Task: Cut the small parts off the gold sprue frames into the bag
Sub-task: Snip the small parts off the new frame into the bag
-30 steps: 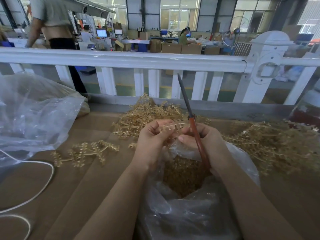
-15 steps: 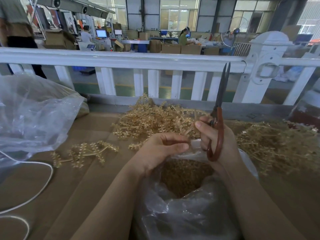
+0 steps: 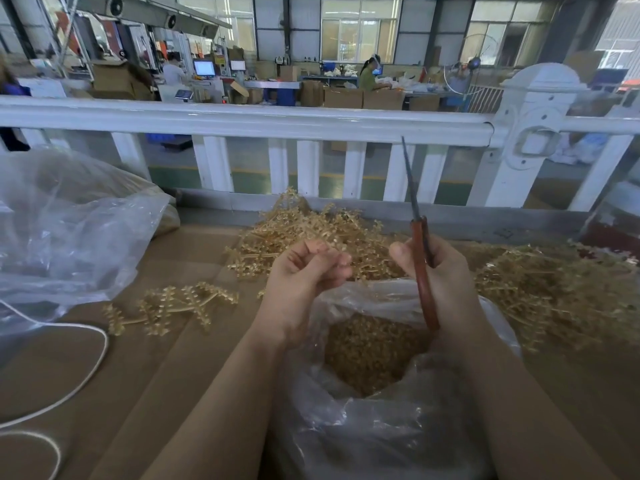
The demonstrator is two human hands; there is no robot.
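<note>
The gold sprue frames (image 3: 304, 233) look light, thin and springy, likely to tangle and snap at the twigs, so each is best pinched by its bare central stem, clear of the parts, and lifted free of the heap at twelve o'clock from the bag. They are pale gold branching stems edged with rows of tiny nubs; a second heap (image 3: 540, 289) lies at three o'clock, and one loose frame (image 3: 173, 306) lies flat on the cardboard at nine o'clock. The clear bag (image 3: 363, 427) sits open beneath the hands, holding cut gold bits. The left hand (image 3: 304, 275) is curled, though whether it pinches anything is too blurred to tell. The right hand (image 3: 440, 271) grips the red-handled scissors (image 3: 420, 251), blades together, pointing up.
</note>
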